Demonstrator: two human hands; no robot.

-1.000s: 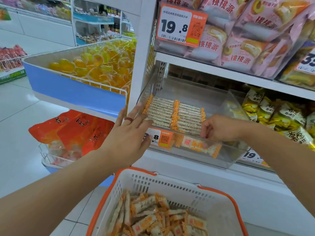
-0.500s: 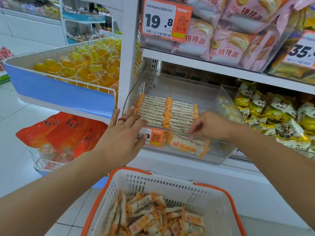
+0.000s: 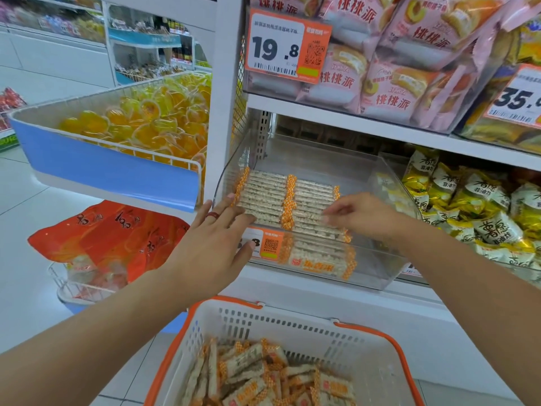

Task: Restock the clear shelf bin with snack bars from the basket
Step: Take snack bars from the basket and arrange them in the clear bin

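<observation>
- Snack bars (image 3: 288,200) in two flat rows inside clear bin (image 3: 377,171)
- basket (image 3: 292,323) holds loose bars
- my left hand (image 3: 213,247) flat on bin front, right hand (image 3: 360,213) fingers extended on bars, gripping nothing

White shelf (image 3: 336,285) carries the clear bin (image 3: 377,271) beside yellow snack bags (image 3: 480,206)

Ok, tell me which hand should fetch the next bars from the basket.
Left, probably. The left hand rests open at the clear bin's front corner, nearest the basket; the right hand is busy over the stacked bars.
</observation>
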